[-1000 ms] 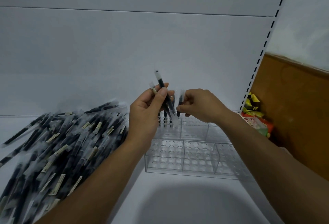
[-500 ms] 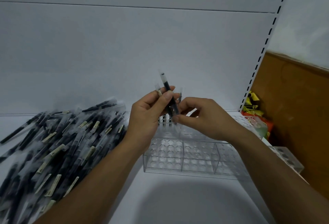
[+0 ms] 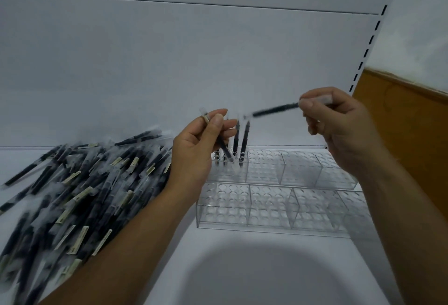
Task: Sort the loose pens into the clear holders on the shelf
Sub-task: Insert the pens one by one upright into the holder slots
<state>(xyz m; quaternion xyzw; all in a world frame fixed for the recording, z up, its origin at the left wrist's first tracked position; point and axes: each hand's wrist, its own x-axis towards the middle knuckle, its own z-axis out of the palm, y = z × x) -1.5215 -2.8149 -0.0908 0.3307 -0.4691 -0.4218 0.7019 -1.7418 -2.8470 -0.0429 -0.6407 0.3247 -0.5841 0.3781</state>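
Note:
A large heap of loose black pens (image 3: 80,190) in clear sleeves covers the white shelf at the left. Two rows of clear holders (image 3: 271,207) with round holes stand in the middle. A few black pens (image 3: 243,144) stand upright in the back-left holder (image 3: 230,166). My left hand (image 3: 196,154) grips one pen (image 3: 224,147) slanting down toward that holder. My right hand (image 3: 339,122) is raised to the right and pinches another black pen (image 3: 274,110) by its end, held almost level and pointing left.
The white back panel rises behind the holders. A slotted shelf upright (image 3: 373,38) runs along the right, with a brown wooden board (image 3: 412,122) beyond it. My head's shadow falls on the bare shelf front (image 3: 242,275).
My right hand has pulled one pen out of the left hand's bundle and moved up and right with it. The left hand keeps one pen. The view has shifted left.

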